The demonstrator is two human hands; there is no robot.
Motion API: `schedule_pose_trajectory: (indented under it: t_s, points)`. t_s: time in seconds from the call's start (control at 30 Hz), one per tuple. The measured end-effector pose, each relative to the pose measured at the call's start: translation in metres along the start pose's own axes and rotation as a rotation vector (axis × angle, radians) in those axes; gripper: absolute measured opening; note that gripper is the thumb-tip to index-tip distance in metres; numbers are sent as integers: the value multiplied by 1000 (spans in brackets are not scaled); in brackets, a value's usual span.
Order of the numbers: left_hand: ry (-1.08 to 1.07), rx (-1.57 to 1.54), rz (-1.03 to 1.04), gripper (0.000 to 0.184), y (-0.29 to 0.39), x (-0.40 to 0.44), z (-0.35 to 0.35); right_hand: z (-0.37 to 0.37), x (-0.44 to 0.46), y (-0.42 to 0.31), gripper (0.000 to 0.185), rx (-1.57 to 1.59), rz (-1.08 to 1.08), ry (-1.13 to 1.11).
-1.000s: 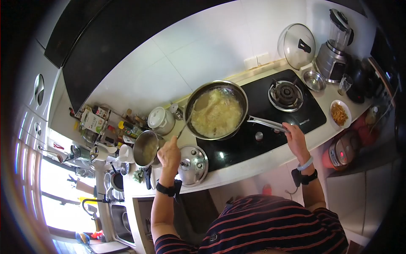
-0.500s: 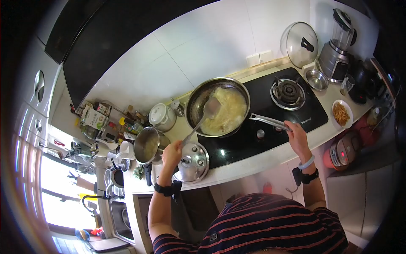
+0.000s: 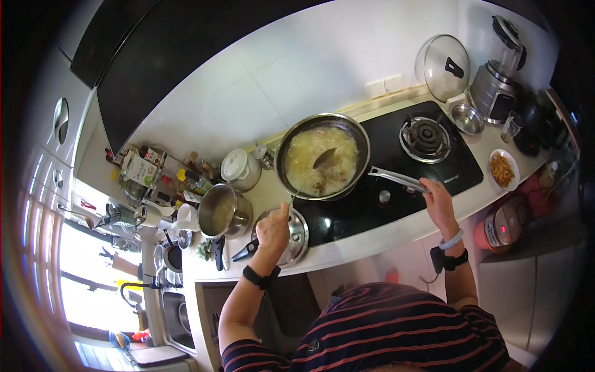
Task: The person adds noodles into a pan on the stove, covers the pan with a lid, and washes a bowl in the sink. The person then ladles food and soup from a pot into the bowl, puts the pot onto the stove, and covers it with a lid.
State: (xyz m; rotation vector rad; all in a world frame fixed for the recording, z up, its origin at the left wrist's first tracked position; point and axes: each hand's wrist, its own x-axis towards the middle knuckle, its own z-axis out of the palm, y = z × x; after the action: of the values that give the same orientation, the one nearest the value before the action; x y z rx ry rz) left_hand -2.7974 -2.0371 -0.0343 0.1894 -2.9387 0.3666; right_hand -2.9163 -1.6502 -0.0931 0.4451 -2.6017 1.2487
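Observation:
A deep frying pan (image 3: 364, 137) stands on the left side of the black gas hob, holding bubbling, yellowish liquid with pale food in it. My left hand (image 3: 273, 229) is closed around the handle of a spatula (image 3: 325, 157), whose dark oval head is partly in the liquid. Under that hand, the metal pressure cooker lid (image 3: 299, 239) with a black handle lies on the counter. My right hand (image 3: 439, 203) grips the end of the pan's long metal handle (image 3: 395, 176).
Left of the pan are a steel pot (image 3: 218, 212), a white lidded pot (image 3: 238, 169) and several bottles. The second burner (image 3: 425, 139) is on the right. Beyond it are a glass lid (image 3: 446, 68), a steel bowl (image 3: 467, 119), a blender (image 3: 495, 93) and a plate of brown strips (image 3: 502, 170).
The spatula head has turned over and dipped into the food. My left hand has moved right and towards me; the liquid is spread wider across the pan. My right hand stays on the pan handle.

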Motion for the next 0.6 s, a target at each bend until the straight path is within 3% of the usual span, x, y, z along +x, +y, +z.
schedule_pose_trajectory:
  t_s: [0.3,0.5,0.6]
  points:
    - [28,53,-115,19,-22,15,3,3,1,8,34,-35,-52,7]
    - [46,-18,50,21,-55,-8,-78,3,2,6,34,-45,-43,0]
    - [19,-43,82,24,-53,-12,-80,3,3,5,34,-75,-63,9]
